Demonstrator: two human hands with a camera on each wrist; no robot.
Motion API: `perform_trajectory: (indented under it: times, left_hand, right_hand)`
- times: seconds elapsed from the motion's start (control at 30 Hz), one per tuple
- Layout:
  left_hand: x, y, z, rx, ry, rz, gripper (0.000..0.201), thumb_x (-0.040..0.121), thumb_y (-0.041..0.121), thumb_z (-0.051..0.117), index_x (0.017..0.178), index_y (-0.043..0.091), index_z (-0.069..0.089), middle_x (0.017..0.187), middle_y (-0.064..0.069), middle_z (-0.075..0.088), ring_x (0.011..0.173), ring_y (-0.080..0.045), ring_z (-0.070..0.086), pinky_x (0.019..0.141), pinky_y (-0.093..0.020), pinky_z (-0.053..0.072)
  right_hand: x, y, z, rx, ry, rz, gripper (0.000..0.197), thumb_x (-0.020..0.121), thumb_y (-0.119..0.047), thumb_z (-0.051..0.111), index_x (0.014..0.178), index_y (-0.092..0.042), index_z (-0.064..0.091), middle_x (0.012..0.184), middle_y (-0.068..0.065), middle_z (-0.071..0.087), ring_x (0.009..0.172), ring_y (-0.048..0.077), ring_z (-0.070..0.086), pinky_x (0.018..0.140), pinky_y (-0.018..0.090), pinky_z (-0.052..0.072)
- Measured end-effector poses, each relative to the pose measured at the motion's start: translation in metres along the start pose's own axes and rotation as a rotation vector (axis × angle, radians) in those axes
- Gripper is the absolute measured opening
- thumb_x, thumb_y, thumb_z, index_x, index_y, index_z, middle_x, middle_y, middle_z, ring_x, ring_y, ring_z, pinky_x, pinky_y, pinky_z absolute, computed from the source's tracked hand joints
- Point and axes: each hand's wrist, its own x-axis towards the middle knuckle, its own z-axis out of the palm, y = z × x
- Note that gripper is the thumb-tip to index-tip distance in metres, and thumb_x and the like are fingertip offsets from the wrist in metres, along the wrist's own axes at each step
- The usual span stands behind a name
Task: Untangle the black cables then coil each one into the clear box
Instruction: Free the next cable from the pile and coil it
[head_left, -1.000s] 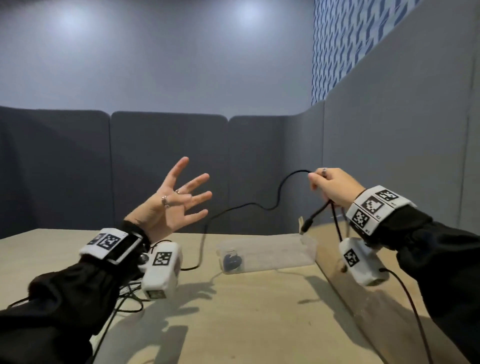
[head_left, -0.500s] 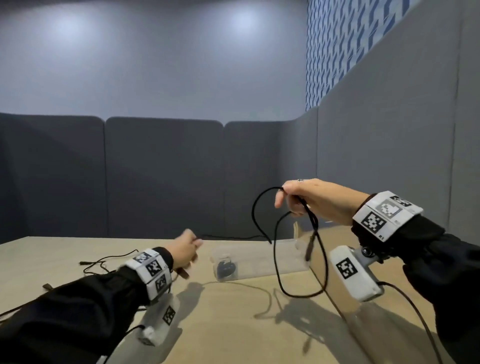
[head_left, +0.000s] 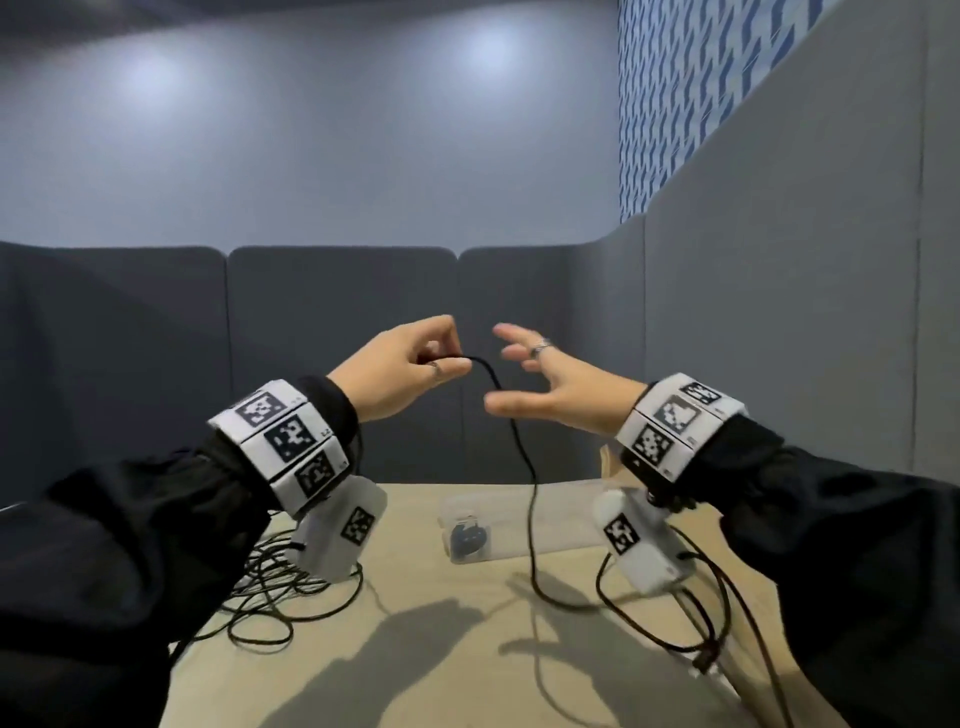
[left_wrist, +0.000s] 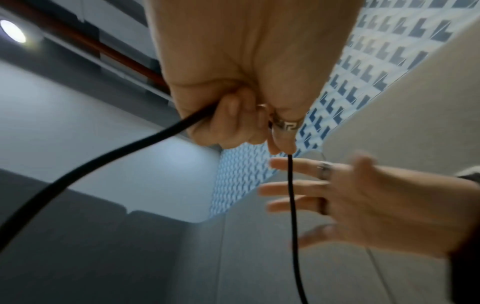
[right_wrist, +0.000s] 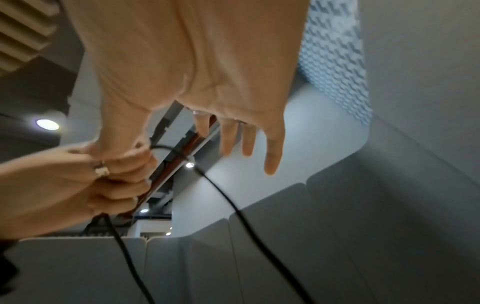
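Observation:
My left hand (head_left: 415, 369) is raised above the table and pinches a black cable (head_left: 524, 467) between thumb and fingers; the left wrist view shows the same grip (left_wrist: 233, 123) with cable (left_wrist: 292, 195) hanging below. The cable drops past the clear box (head_left: 519, 525) to the table and loops right. My right hand (head_left: 540, 384) hovers just right of the left, fingers spread and straight, holding nothing; the right wrist view confirms it (right_wrist: 233, 123). A coiled black cable (head_left: 467, 538) lies inside the box's left end. A tangle of black cables (head_left: 275, 592) sits under my left wrist.
The wooden table (head_left: 441, 649) is closed in by dark grey partition panels (head_left: 337, 353) at the back and a lighter panel (head_left: 779, 312) on the right. More cable loops (head_left: 675, 623) trail on the table under my right wrist.
The right hand has let go of the cable and spread its fingers. The left hand rose from the table and took the cable up near the right hand.

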Motion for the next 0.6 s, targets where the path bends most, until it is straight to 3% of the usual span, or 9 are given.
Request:
perform_trajectory:
  times: [0.07,0.13,0.2,0.27,0.33,0.43,0.5,0.57,0.6]
  left_hand:
    - [-0.001,0.007,0.005,-0.032,-0.028,0.054,0.019,0.088,0.034,0.061,0.083,0.018,0.052,0.077,-0.006,0.065,0.064,-0.016,0.052,0.065,-0.029,0.043]
    - [-0.003,0.001,0.006,-0.090,-0.049,0.009,0.018,0.088,0.034,0.062,0.088,0.019,0.053,0.076,-0.003,0.064,0.055,-0.009,0.050,0.055,-0.020,0.041]
    - [-0.007,-0.014,0.008,-0.102,-0.136,-0.079,0.017,0.089,0.032,0.061,0.090,0.016,0.054,0.070,0.002,0.056,0.051,-0.007,0.044,0.052,-0.019,0.038]
    - [-0.013,-0.041,0.013,0.006,-0.216,-0.163,0.019,0.092,0.032,0.056,0.083,0.015,0.056,0.063,0.007,0.049,0.054,-0.011,0.043,0.053,-0.021,0.037]
    - [-0.023,-0.075,0.016,0.075,-0.273,-0.284,0.027,0.095,0.034,0.050,0.076,0.016,0.057,0.056,0.007,0.045,0.049,-0.012,0.041,0.048,-0.020,0.034]
    - [-0.038,-0.122,0.014,-0.061,-0.284,-0.500,0.032,0.097,0.029,0.046,0.071,0.012,0.050,0.055,0.000,0.039,0.039,-0.009,0.034,0.042,-0.018,0.032]
    - [-0.044,-0.133,0.009,-0.192,-0.231,-0.613,0.030,0.098,0.027,0.045,0.074,0.010,0.049,0.054,0.001,0.032,0.036,-0.007,0.027,0.040,-0.020,0.039]
    - [-0.043,-0.127,0.006,-0.230,-0.185,-0.627,0.028,0.097,0.029,0.048,0.077,0.010,0.050,0.050,0.003,0.030,0.036,-0.008,0.026,0.037,-0.020,0.037]
    - [-0.040,-0.119,0.005,-0.239,-0.168,-0.607,0.028,0.096,0.029,0.051,0.076,0.010,0.049,0.048,0.004,0.030,0.037,-0.008,0.025,0.036,-0.018,0.030]
  right_hand:
    - [0.008,-0.012,0.004,0.094,-0.118,0.016,0.024,0.096,-0.034,0.048,0.107,-0.016,0.060,0.089,0.008,0.067,0.082,0.015,0.064,0.081,0.029,0.048]
    - [0.013,-0.008,-0.002,0.235,-0.119,0.087,0.034,0.098,-0.037,0.044,0.073,-0.015,0.051,0.049,-0.003,0.043,0.042,0.013,0.045,0.054,0.030,0.049]
    - [0.015,0.005,-0.022,0.251,0.099,0.125,0.038,0.098,-0.037,0.044,0.065,-0.019,0.040,0.047,-0.005,0.028,0.033,0.008,0.026,0.039,0.020,0.037]
    - [0.013,0.023,-0.057,0.308,0.458,0.149,0.040,0.098,-0.037,0.044,0.062,-0.019,0.037,0.048,-0.002,0.029,0.028,0.005,0.022,0.035,0.011,0.023]
    - [0.003,0.043,-0.101,0.316,0.830,0.179,0.042,0.098,-0.035,0.043,0.060,-0.018,0.040,0.034,-0.007,0.037,0.021,0.005,0.026,0.034,0.016,0.022]
    - [-0.022,0.083,-0.153,0.068,1.102,0.312,0.045,0.100,-0.032,0.040,0.056,-0.019,0.045,0.030,-0.011,0.046,0.031,0.003,0.045,0.050,0.024,0.031]
    - [-0.034,0.102,-0.161,-0.181,0.977,0.477,0.043,0.099,-0.033,0.040,0.065,-0.015,0.059,0.058,0.004,0.061,0.062,0.017,0.060,0.066,0.032,0.037]
    - [-0.040,0.110,-0.148,-0.355,0.747,0.618,0.034,0.098,-0.035,0.044,0.098,-0.010,0.067,0.086,0.018,0.064,0.085,0.031,0.058,0.077,0.031,0.039]
    - [-0.039,0.108,-0.137,-0.422,0.651,0.664,0.036,0.096,-0.035,0.048,0.119,-0.010,0.060,0.101,0.020,0.064,0.095,0.033,0.058,0.084,0.033,0.041]
